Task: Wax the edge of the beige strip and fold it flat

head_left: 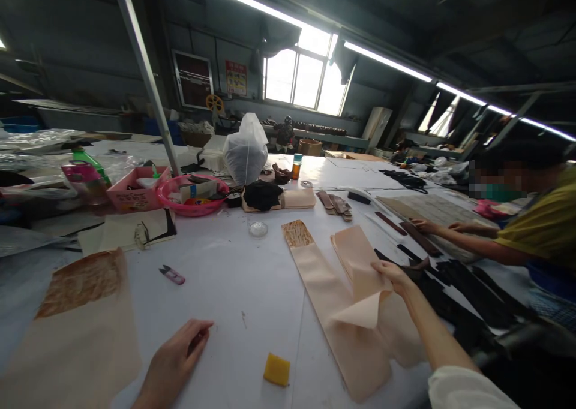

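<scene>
My right hand (pixel 393 277) pinches the edge of a thin beige leather-like sheet (pixel 360 259), whose lower corner curls up. Under it lies a long beige strip (pixel 324 283) with a brown-stained far end. Near the table's front my left hand (pixel 177 361) rests with curled fingers, thumb and forefinger close together and nothing visible in them. To its left a beige piece (pixel 81 343) has a brown smeared band across its top. Thread snips (pixel 172 274) with a pink handle lie beyond my left hand. A yellow sponge block (pixel 276 369) sits between my hands.
A pink basin (pixel 193 196), a pink box (pixel 138 188) and a stuffed white bag (pixel 246 148) stand at the back. A small clear dish (pixel 258 229) is on the white table (pixel 225 247). Black strips (pixel 472 289) lie on the right, where a co-worker (pixel 535 217) handles brown pieces.
</scene>
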Demonstrator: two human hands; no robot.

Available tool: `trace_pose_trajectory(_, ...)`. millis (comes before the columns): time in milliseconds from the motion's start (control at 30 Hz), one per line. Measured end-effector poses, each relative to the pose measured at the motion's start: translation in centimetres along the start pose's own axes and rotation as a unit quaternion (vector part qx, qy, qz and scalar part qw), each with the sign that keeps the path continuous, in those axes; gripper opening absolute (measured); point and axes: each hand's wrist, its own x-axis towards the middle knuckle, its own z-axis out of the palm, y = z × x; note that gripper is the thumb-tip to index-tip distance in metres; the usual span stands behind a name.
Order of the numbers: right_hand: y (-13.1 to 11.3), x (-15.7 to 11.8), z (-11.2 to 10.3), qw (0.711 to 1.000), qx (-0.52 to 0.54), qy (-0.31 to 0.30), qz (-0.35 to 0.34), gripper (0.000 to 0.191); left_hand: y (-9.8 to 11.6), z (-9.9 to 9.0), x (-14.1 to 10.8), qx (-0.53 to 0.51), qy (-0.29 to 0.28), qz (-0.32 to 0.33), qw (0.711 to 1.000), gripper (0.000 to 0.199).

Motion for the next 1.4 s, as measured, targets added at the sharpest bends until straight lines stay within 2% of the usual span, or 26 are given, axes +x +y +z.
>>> trace_pose_trajectory(67,2.5,0.8,-0.9,0.999,-0.018,0.026,0.012,0.034,0.1,0.5,-0.2,0.03,0.02,0.024,0.999,0.026)
trace_pose_trajectory(167,4.5,1.1,-2.8,0.999,-0.033,0.03,0.009,0.039,0.0,0.5,-0.1,0.044,0.03,0.05,0.997,0.025)
trace_pose_trajectory(367,4.7,0.0,-7.6,1.0,-0.024,-0.006,-0.001,0.051,-0.6,0.5,-0.4,0.044,0.026,0.047,0.998,0.023)
trace_pose_trajectory(467,4.4,0.4,-8.4,0.999,-0.026,-0.043,0.016,0.053,-0.8,0.6,-0.5,0.045,0.028,0.052,0.997,0.022)
trace_pose_trajectory(567,4.7,2.4,-7.1,0.997,-0.058,-0.044,0.036,0.047,-0.9,0.6,-0.6,0.046,0.026,0.055,0.997,0.021)
trace_pose_trajectory(667,5.9,5.1,-4.7,0.995,-0.096,0.013,0.03,0.04,-1.1,0.6,-0.7,0.045,0.026,0.05,0.997,0.021)
trace_pose_trajectory(767,7.1,6.8,-3.0,0.989,-0.128,0.07,0.01,0.042,-1.2,0.7,-0.9,0.042,0.018,0.042,0.998,0.021)
trace_pose_trajectory(833,7.6,7.1,-2.8,0.985,-0.147,0.085,0.0,0.048,-1.3,0.8,-1.0,0.039,0.013,0.036,0.998,0.022)
trace_pose_trajectory(933,7.9,7.3,-3.1,0.982,-0.171,0.075,-0.021,0.059,-1.2,0.7,-0.9,0.039,0.013,0.034,0.999,0.021)
trace_pose_trajectory(1033,7.8,8.0,-3.1,0.974,-0.216,0.059,-0.036,0.059,-0.9,0.4,-0.8,0.039,0.021,0.044,0.998,0.02)
trace_pose_trajectory(1200,7.6,9.4,-2.1,0.931,-0.354,0.092,-0.014,0.052,-0.5,0.1,-0.8,0.045,0.029,0.05,0.997,0.021)
trace_pose_trajectory(1400,6.6,8.9,-1.2,0.876,-0.46,0.145,0.016,0.046,-0.5,0.1,-0.9,0.05,0.025,0.048,0.997,0.02)
